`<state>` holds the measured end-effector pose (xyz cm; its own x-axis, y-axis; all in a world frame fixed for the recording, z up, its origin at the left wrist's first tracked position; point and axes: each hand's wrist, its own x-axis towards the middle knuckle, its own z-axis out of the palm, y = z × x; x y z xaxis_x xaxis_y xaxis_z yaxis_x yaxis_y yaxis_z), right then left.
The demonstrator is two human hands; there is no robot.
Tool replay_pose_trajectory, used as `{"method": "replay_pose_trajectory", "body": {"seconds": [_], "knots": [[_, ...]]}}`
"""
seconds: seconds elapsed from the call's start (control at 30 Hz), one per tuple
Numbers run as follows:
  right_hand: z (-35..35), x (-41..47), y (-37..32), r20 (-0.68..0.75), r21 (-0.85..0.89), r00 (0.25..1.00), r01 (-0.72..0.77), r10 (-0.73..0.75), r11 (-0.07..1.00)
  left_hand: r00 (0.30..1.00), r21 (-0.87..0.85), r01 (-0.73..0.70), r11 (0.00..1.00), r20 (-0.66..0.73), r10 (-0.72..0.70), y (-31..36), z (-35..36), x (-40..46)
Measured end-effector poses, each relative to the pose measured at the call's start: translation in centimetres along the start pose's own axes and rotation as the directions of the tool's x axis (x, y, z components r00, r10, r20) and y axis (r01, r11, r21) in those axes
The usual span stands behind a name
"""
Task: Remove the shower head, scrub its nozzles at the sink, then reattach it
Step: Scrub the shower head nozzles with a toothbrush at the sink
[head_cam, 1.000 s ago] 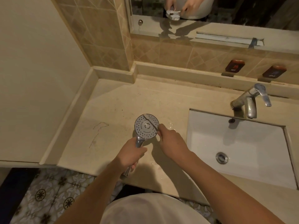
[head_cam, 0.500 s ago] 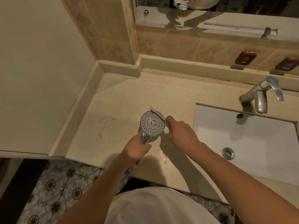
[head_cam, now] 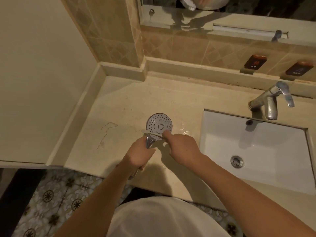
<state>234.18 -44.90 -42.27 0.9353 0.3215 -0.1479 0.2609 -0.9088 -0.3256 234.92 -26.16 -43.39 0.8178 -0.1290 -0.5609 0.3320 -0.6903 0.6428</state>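
Observation:
The chrome shower head [head_cam: 159,124] is held face up over the beige countertop [head_cam: 119,106], left of the sink; its round white nozzle plate points toward me. My left hand [head_cam: 138,154] grips its chrome handle from below. My right hand [head_cam: 183,147] pinches a thin white brush [head_cam: 150,132], index finger stretched along it. The brush lies across the lower edge of the nozzle plate, just above the neck. Most of the brush handle is hidden under my fingers.
A white rectangular sink [head_cam: 256,147] with a metal drain [head_cam: 236,161] lies to the right, and a chrome faucet [head_cam: 271,103] stands behind it. Water drops [head_cam: 185,131] glisten beside the head. A mirror [head_cam: 222,12] and tiled wall rise behind; patterned floor tiles [head_cam: 51,199] show below the counter edge.
The brush has swept from the upper right rim of the nozzle plate down to its lower edge. My left hand keeps its grip on the handle.

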Motion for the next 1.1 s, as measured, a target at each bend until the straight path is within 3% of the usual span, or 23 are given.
{"method": "replay_pose_trajectory", "body": {"seconds": [0.13,0.27,0.47,0.53,0.63,0.77,0.9,1.03,1.1], "knots": [[0.1,0.0,-0.9,-0.098,0.175,0.991,-0.069,0.087,0.982,1.000,-0.055,-0.011,0.998,-0.011,0.011,1.5,-0.3,0.3],[-0.3,0.8,0.1,-0.111,0.386,0.953,-0.220,0.282,0.896,1.000,-0.021,0.000,1.000,0.025,0.000,1.4,0.1,0.0],[0.5,-1.3,0.6,0.059,0.180,0.998,-0.012,0.002,0.984,0.996,-0.058,0.048,0.997,0.072,-0.044,0.5,-0.1,-0.5],[0.3,-0.5,1.4,0.005,0.155,0.999,-0.050,0.050,0.987,0.997,-0.063,0.050,0.997,0.069,-0.045,0.6,-0.2,-0.4],[0.2,0.5,1.8,-0.082,0.267,0.980,-0.156,0.184,0.951,0.996,-0.078,0.066,0.995,0.067,-0.061,0.9,-0.1,-0.3],[1.1,-1.0,0.3,0.034,0.167,0.999,-0.019,0.014,0.986,0.994,-0.068,0.067,0.995,0.089,-0.061,0.3,-0.2,-0.3],[0.9,0.3,2.0,-0.066,0.251,0.972,-0.201,0.224,0.947,0.995,-0.021,0.074,0.997,0.072,-0.072,-0.1,-0.3,0.0],[1.5,-0.9,0.9,0.019,0.216,0.997,-0.079,0.077,0.973,0.991,0.019,0.095,0.995,0.088,-0.097,-0.7,0.0,0.3],[1.5,-0.8,1.4,0.024,0.203,0.995,-0.102,0.099,0.974,0.988,0.018,0.124,0.992,0.094,-0.125,-1.2,0.2,0.3]]}}
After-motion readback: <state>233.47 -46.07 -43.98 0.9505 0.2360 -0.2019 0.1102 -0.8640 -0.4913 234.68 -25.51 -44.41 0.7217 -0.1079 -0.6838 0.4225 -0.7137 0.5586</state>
